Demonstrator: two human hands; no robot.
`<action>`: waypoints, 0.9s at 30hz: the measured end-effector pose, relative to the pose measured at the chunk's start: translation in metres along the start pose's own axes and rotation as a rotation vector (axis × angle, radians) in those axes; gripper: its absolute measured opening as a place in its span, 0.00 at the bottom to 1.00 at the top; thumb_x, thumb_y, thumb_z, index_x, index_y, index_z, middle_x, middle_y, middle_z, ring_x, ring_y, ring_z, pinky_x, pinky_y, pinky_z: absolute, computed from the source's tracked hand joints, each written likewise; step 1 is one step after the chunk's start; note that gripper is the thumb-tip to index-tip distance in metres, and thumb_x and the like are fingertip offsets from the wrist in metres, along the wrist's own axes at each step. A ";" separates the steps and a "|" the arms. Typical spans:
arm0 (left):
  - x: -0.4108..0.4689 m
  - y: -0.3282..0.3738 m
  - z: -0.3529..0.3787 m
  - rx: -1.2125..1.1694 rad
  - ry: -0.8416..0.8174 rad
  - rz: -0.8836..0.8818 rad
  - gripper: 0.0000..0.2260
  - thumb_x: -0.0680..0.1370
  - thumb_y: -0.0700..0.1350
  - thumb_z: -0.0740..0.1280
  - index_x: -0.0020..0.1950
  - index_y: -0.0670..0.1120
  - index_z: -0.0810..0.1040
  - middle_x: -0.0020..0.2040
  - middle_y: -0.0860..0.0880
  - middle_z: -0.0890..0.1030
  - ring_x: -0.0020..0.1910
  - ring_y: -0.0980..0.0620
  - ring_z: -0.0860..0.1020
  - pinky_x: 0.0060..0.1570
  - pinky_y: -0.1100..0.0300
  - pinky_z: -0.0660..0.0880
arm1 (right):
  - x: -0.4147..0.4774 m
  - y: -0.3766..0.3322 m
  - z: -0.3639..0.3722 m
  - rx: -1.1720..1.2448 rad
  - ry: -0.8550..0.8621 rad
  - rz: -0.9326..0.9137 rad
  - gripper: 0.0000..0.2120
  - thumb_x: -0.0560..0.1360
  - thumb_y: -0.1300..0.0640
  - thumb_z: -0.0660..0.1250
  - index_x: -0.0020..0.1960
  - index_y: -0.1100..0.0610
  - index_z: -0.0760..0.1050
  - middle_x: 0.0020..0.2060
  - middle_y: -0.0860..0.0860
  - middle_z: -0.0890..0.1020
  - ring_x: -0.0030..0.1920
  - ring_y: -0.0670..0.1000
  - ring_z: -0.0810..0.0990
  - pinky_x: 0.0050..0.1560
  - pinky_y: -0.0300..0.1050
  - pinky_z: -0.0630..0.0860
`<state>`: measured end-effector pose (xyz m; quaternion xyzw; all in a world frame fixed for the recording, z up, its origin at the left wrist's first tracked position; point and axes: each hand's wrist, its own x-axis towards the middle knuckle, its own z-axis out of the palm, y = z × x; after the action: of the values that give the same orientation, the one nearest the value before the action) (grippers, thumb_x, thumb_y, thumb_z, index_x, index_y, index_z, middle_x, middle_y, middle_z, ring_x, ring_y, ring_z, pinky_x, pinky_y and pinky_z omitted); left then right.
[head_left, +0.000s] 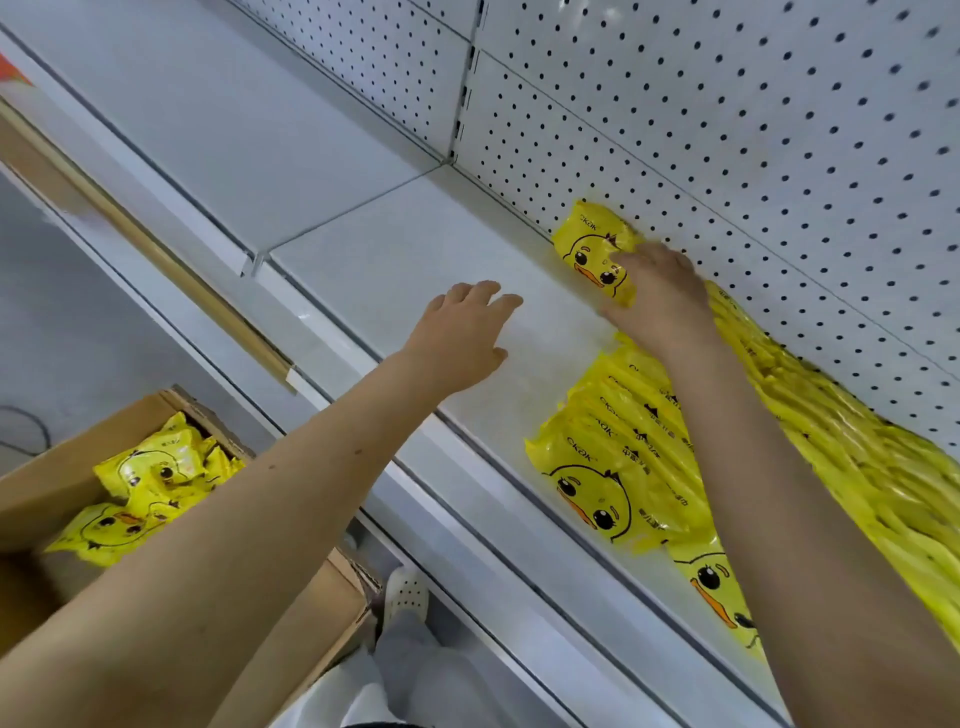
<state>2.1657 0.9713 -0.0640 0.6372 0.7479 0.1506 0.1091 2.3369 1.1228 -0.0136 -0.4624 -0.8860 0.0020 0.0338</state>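
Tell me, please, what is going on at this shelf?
A person is stocking a white shelf with yellow duck-print packs. The right hand holds one pack against the pegboard, at the end of the back row. The left hand hovers open over the shelf. More packs lie in a cardboard box below.

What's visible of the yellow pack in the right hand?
The yellow pack is a glossy, soft plastic pouch printed with a cartoon duck face, an orange beak and black lettering. It stands on edge at the back of the white shelf, against the pegboard, at the end of a row of like packs. The right hand grips one side, fingers over the print, hiding that part.
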 end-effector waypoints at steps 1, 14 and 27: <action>-0.007 0.001 -0.005 -0.029 0.017 -0.028 0.27 0.78 0.49 0.64 0.75 0.51 0.58 0.76 0.46 0.58 0.73 0.43 0.57 0.70 0.48 0.56 | -0.017 -0.006 -0.003 0.059 0.018 0.005 0.30 0.72 0.50 0.71 0.71 0.52 0.67 0.70 0.54 0.68 0.69 0.58 0.63 0.66 0.54 0.64; -0.138 0.045 -0.021 -0.078 0.153 -0.123 0.28 0.78 0.50 0.65 0.75 0.52 0.59 0.75 0.48 0.61 0.73 0.45 0.58 0.70 0.49 0.59 | -0.197 -0.064 -0.020 0.451 0.158 -0.082 0.27 0.72 0.50 0.72 0.68 0.52 0.70 0.65 0.49 0.74 0.68 0.50 0.65 0.65 0.40 0.59; -0.271 0.091 0.006 -0.008 0.247 -0.491 0.27 0.76 0.50 0.67 0.74 0.53 0.63 0.73 0.51 0.65 0.72 0.48 0.62 0.69 0.52 0.60 | -0.269 -0.063 0.008 0.628 -0.010 -0.412 0.24 0.71 0.54 0.73 0.65 0.56 0.73 0.60 0.51 0.77 0.62 0.53 0.73 0.63 0.44 0.68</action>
<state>2.2959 0.7174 -0.0445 0.4132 0.8870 0.1993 0.0530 2.4382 0.8661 -0.0352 -0.2413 -0.9169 0.2691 0.1692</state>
